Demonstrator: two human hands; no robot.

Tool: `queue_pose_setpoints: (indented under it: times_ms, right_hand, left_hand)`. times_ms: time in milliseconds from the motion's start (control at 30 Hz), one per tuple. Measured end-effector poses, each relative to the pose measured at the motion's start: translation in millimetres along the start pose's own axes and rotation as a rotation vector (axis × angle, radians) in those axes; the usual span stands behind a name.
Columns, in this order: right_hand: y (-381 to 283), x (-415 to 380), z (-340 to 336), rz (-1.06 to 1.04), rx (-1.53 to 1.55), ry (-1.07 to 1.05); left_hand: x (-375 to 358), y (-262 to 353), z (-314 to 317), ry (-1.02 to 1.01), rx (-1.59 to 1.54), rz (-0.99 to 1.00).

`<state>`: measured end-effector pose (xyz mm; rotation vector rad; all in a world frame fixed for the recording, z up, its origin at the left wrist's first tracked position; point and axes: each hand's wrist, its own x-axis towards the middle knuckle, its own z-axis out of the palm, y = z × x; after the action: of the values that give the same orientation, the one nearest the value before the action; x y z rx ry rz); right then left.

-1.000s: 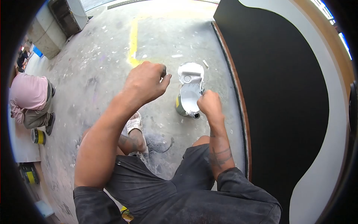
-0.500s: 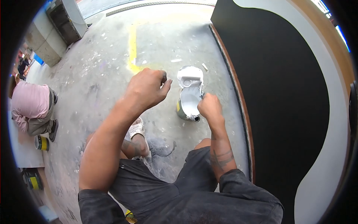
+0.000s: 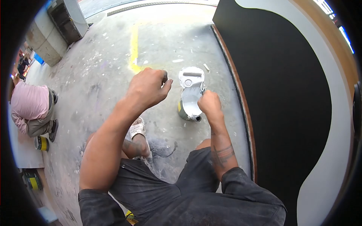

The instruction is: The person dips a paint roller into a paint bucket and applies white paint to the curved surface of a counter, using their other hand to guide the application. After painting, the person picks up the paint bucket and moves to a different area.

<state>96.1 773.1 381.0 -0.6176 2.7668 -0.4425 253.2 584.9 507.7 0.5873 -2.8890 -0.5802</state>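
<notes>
A paint can [image 3: 182, 112] with white paint inside and a yellow label stands on the concrete floor, its white-coated lid [image 3: 191, 76] folded up at the far side. My right hand [image 3: 209, 101] is closed at the can's right edge, with a small dark piece showing by its fingers; what it grips is mostly hidden. To the left of the can, my left hand [image 3: 149, 87] hovers above the floor with dark-stained fingertips. Its fingers are curled and the thumb stands out, and between them no object can be made out.
A black panel [image 3: 279, 86] with a reddish-brown bottom edge stands along the right. At the left a person in a pink shirt [image 3: 31, 98] crouches beside another can [image 3: 41, 143]. A concrete pillar [image 3: 47, 41] stands at the back left.
My right hand has shifted slightly up and to the left beside the can. My left hand has moved slightly, keeping nearly the same pose.
</notes>
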Motion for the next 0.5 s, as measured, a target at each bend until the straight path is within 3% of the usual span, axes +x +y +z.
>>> queue_pose_setpoints:
  times_ms: [267,500]
  right_hand:
    - [0.8,-5.3,-1.7,0.011,-0.021,-0.019]
    - [19.1,-2.3,12.9,-0.080,0.044,0.170]
  left_hand:
    - [-0.9,-5.0,3.0,0.035,-0.019,0.040]
    - [-3.6,-1.1,-3.2,0.021,-0.014,0.018]
